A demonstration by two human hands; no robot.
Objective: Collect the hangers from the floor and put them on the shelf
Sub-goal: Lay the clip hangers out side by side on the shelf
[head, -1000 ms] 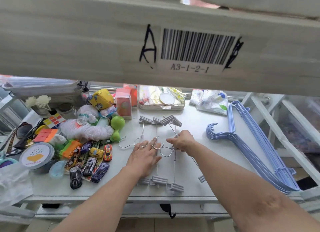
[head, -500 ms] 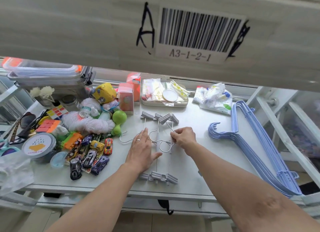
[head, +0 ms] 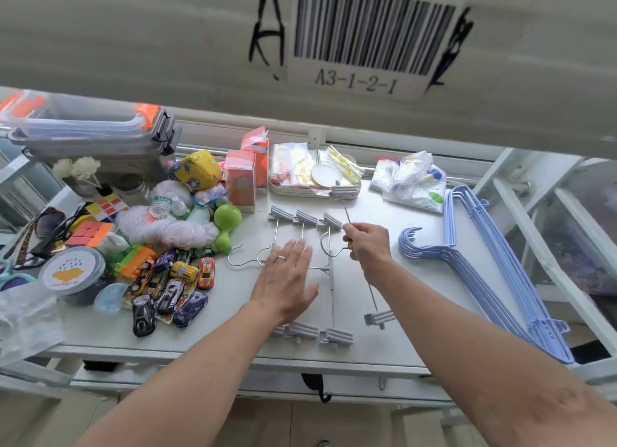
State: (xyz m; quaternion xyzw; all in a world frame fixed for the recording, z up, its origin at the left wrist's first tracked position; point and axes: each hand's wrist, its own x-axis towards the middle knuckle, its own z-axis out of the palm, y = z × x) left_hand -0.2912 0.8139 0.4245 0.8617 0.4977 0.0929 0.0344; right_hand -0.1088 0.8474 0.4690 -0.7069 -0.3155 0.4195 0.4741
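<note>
- Three clip hangers [head: 331,276] lie flat, side by side, in the middle of the white shelf [head: 417,340]. Their wire hooks reach to the left and each has grey clips at both ends.
- One more, the fourth clip hanger [head: 379,317], is off the surface and tilted. The right hand [head: 367,243] pinches its wire between thumb and curled fingers, just beside the hook. One clip sits up by the tray, the other hangs low beside the forearm.
- Over the three flat ones is the left hand [head: 287,279], palm down, fingers straight and close together, a ring [head: 281,258] on one of them. It grips nothing, and from here I cannot tell whether it presses on them.
- Off to the right on the same shelf is a nested stack of blue hangers [head: 484,273], well apart from both hands.
- Overhead, the beam carries a barcode label [head: 367,36] that reads "A3-1-2-1". A black handwritten "A" [head: 267,36] stands to its left, and a marker scrawl to its right looks like a "B".
- On the left side are toy cars [head: 173,289], a green dumbbell toy [head: 227,226] and two puzzle cubes [head: 88,233]. There is also a round tub [head: 71,269] with lid print too small to read.
- Along the back are pink cartons [head: 240,183], a tray [head: 287,190] of packets, a printed plastic bag [head: 414,179] and clear storage boxes [head: 83,126] with orange clasps.
</note>
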